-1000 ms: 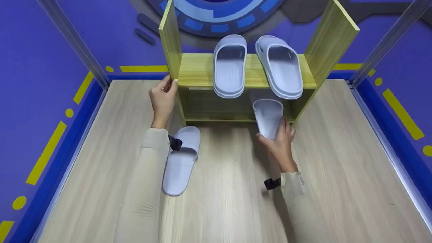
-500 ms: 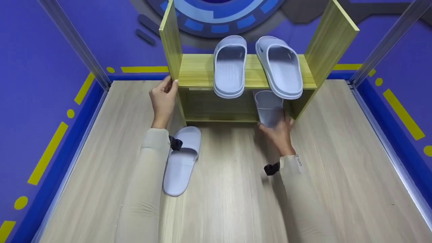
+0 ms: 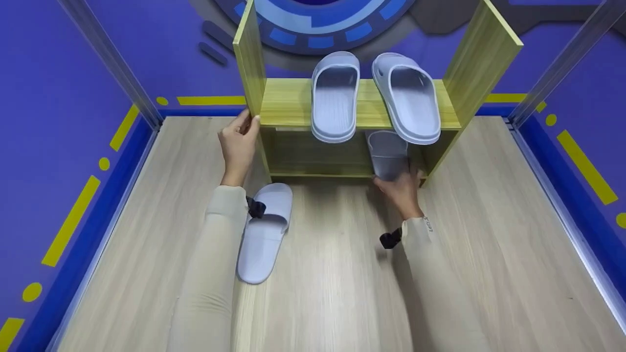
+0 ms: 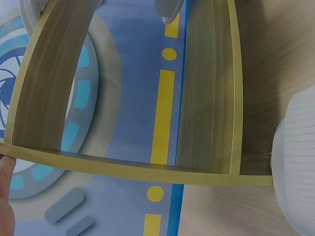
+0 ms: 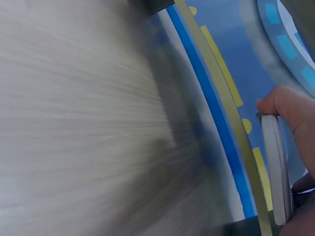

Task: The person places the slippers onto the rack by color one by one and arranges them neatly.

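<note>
A wooden shoe rack (image 3: 286,105) stands against the far wall. My left hand (image 3: 238,146) pinches the front edge of its left side panel; in the left wrist view only part of that hand (image 4: 6,201) shows at the edge. My right hand (image 3: 402,189) grips the heel end of a pale grey slipper (image 3: 389,154), which reaches toe first into the right part of the lower compartment. The right wrist view shows fingers and thumb on the slipper's sole edge (image 5: 274,167). Its toe is partly hidden under the upper shelf.
Two pale grey clogs, the left one (image 3: 335,105) and the right one (image 3: 415,105), sit on the upper shelf, heels over its front edge. A matching slipper (image 3: 261,247) lies on the wooden floor (image 3: 337,274) beside my left forearm. Blue walls (image 3: 63,98) enclose the space.
My right hand has pushed the slipper forward, deeper into the lower compartment. My left hand keeps its hold on the side panel, and the clogs and floor slipper have stayed put.
</note>
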`<move>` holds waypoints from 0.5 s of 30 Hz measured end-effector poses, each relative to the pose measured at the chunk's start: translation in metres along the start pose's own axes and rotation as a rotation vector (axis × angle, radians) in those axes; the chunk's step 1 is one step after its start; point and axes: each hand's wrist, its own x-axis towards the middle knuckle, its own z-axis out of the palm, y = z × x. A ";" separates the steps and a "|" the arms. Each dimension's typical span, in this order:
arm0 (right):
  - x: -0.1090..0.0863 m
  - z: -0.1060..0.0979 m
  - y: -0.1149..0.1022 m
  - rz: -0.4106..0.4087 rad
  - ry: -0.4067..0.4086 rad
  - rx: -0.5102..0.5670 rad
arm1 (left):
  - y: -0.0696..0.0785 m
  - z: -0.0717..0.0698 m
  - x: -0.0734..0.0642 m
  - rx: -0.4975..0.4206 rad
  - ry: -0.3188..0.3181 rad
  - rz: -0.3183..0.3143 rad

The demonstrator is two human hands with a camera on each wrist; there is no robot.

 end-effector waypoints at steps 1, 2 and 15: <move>0.000 0.001 0.000 0.009 -0.002 0.002 | 0.000 0.000 0.000 0.002 -0.001 0.000; 0.000 0.002 0.000 0.019 -0.004 0.006 | 0.000 0.000 0.000 0.002 -0.002 0.001; -0.001 0.010 0.000 0.032 -0.024 0.010 | 0.000 0.000 0.000 0.010 -0.006 0.002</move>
